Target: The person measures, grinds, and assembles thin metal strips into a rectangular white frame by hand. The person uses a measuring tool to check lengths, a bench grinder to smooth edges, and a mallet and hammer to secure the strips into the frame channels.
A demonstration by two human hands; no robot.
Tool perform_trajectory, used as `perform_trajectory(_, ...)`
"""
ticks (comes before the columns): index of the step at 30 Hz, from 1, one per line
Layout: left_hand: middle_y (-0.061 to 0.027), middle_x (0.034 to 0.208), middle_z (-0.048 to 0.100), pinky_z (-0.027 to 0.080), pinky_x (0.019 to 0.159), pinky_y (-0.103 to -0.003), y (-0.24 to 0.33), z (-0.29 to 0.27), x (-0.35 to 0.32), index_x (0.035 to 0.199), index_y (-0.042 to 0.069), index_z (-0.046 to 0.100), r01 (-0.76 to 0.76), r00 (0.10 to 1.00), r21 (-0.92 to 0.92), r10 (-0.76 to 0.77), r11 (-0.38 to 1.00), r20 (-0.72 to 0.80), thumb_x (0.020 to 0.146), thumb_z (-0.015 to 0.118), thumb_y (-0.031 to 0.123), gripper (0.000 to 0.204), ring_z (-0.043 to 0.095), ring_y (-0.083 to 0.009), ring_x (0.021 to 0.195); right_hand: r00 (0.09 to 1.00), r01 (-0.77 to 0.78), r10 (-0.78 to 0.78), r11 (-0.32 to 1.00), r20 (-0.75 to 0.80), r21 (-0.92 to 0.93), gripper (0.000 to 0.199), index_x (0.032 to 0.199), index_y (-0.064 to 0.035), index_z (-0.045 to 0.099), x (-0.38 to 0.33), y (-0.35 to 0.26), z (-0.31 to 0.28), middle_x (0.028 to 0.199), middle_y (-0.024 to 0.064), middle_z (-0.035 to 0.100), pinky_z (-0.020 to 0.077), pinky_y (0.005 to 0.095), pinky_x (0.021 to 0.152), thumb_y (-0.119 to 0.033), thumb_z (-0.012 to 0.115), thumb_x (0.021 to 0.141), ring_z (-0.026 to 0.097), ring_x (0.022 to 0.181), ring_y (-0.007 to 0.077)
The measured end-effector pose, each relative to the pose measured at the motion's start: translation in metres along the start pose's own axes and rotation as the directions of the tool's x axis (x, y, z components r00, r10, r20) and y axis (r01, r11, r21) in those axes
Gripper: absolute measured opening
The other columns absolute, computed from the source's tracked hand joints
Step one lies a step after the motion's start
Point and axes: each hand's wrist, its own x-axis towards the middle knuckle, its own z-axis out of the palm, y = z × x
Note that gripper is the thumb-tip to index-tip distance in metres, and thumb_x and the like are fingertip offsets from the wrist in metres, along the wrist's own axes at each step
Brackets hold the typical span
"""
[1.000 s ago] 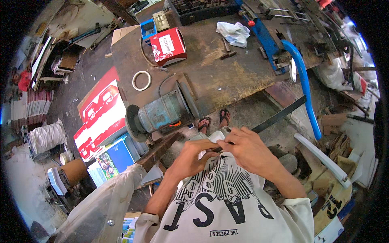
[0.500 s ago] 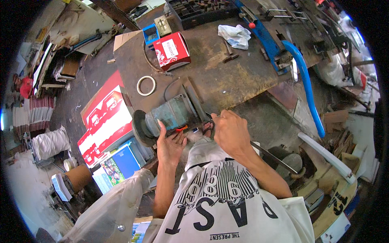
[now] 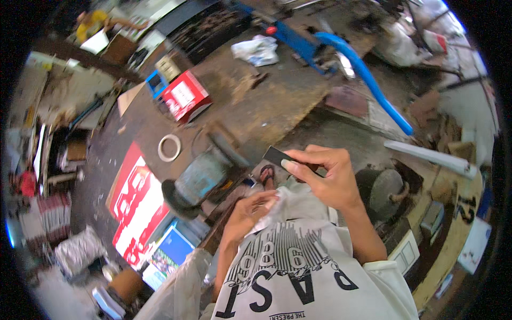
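My right hand (image 3: 325,173) pinches a dark flat metal strip (image 3: 276,156) between thumb and fingers, in front of my body. The strip's squared end points up and left; its other part is hidden by the hand. My left hand (image 3: 248,213) is lower and to the left, its fingers curled at the front of my white printed shirt (image 3: 274,210), with cloth at the fingertips; blur softens the detail. Left of both hands stands a worn grey-blue bench grinder (image 3: 202,178), a dark round wheel (image 3: 173,200) at its near end. Neither hand touches it.
On the worn workbench (image 3: 277,106) are a tape roll (image 3: 169,148), a red-and-white box (image 3: 185,97), a crumpled white cloth (image 3: 256,50) and a blue tool with a long curved handle (image 3: 373,80). A red-white printed sheet (image 3: 136,213) lies left. A person in yellow (image 3: 92,25) is far left.
My right hand has drawn back from the grinder with the strip, turning it up. The left hand has moved from beside the grinder to my shirt. The view has shifted right.
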Motion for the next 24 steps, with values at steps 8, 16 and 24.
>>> perform_trajectory(8,-0.0049,0.102,0.067,0.050,0.086,-0.032,0.002,0.159,0.083,0.112,0.003,0.066,-0.246,0.635,0.315,-0.093,0.917,0.767,0.084,0.068,0.005,0.028,0.061,-0.0179,0.100,0.995,-0.064,0.093,0.811,-0.020,0.581,0.026,0.108,0.0057,0.071,-0.076,-0.008,-0.126,0.081,0.0098,0.071,0.0506,0.0233,0.070,-0.003,0.074,0.083,0.065,0.075,0.0099)
perform_trajectory(16,-0.0111,0.104,0.071,0.048,0.085,-0.030,-0.052,0.341,0.089,0.102,0.000,0.074,-0.429,0.384,0.163,0.016,0.889,0.923,0.089,0.070,0.009,0.016,0.062,-0.0154,0.087,0.251,-0.226,0.034,0.974,-0.967,-0.024,0.036,0.119,-0.0030,0.068,-0.312,0.067,-0.221,0.116,0.0132,0.069,0.0470,0.0332,0.097,-0.026,0.068,0.091,0.063,0.110,0.0202)
perform_trajectory(24,0.0019,0.099,0.059,0.051,0.076,-0.021,-0.196,0.472,0.029,0.124,-0.003,0.061,0.184,0.478,0.413,-0.448,0.892,0.756,0.100,0.058,0.018,0.032,0.053,-0.0027,0.080,0.052,0.379,0.733,0.614,-0.679,0.692,0.047,0.129,0.0024,0.056,-0.474,0.181,-0.094,0.115,0.0139,0.067,0.0565,0.0290,0.079,-0.009,0.072,0.087,0.066,0.098,0.0175)
